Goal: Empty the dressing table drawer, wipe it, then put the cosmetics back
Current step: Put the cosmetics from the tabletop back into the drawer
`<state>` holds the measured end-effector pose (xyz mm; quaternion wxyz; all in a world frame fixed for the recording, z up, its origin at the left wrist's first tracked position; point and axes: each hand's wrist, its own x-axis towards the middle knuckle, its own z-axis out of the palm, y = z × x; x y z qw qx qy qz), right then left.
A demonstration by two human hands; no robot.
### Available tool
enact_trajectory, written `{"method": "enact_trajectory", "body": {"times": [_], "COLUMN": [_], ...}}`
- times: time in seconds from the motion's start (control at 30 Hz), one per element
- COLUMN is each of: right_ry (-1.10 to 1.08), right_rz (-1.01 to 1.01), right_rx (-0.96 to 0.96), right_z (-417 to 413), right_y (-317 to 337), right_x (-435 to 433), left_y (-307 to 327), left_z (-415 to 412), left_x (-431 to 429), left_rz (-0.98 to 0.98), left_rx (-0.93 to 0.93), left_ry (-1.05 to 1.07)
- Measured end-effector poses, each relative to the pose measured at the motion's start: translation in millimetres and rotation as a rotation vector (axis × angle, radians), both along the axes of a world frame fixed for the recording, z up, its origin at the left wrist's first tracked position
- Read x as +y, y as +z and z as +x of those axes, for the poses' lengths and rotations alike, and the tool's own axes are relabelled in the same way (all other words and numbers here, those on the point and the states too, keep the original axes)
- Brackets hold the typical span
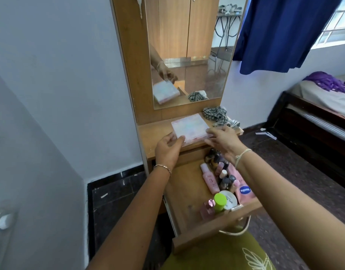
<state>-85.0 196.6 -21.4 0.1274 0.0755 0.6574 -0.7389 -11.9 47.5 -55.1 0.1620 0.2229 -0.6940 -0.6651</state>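
A flat pale pink box (189, 127) rests on the dressing table top (154, 133), just above the open wooden drawer (187, 193). My left hand (168, 150) grips its near left corner and my right hand (224, 142) holds its right edge. Along the drawer's right side lie several cosmetics: a pink bottle (209, 181), small nail polish bottles (225, 176), a pink Vaseline tube (244, 191), a white jar (229, 198), a lime-green capped bottle (220, 201) and a pink perfume bottle (207, 208). The left part of the drawer floor is bare wood.
A striped grey cloth (219, 115) lies crumpled on the table top at the back right. The mirror (187, 55) stands behind. A bed (320, 108) is to the right, a grey wall to the left, and a blue curtain (281, 32) hangs above right.
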Motion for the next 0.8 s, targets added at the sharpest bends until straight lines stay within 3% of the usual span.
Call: {"method": "enact_trajectory", "body": {"times": [0.2, 0.37, 0.6, 0.7, 0.8], "right_ry": [0.131, 0.312, 0.439, 0.48, 0.499], "right_rz": [0.037, 0.115, 0.368, 0.426, 0.463], "right_rx": [-0.042, -0.139, -0.194, -0.194, -0.218], "right_z": [37.8, 53.0, 54.8, 55.7, 53.9], "right_y": [0.6, -8.1, -29.8, -32.0, -35.0], "right_x": [31.0, 52.4, 52.6, 47.2, 40.7], "left_y": [-0.8, -16.3, -37.6, -44.4, -47.9], "left_z": [31.1, 53.2, 68.6, 71.4, 75.3], "left_x": [8.8, 14.3, 17.6, 14.6, 9.6], "left_rz": [0.257, 0.263, 0.065, -0.223, -0.346], "left_rx": [-0.016, -0.117, -0.233, -0.283, -0.276], "left_ry": [-0.099, -0.159, -0.209, -0.201, -0.08]}}
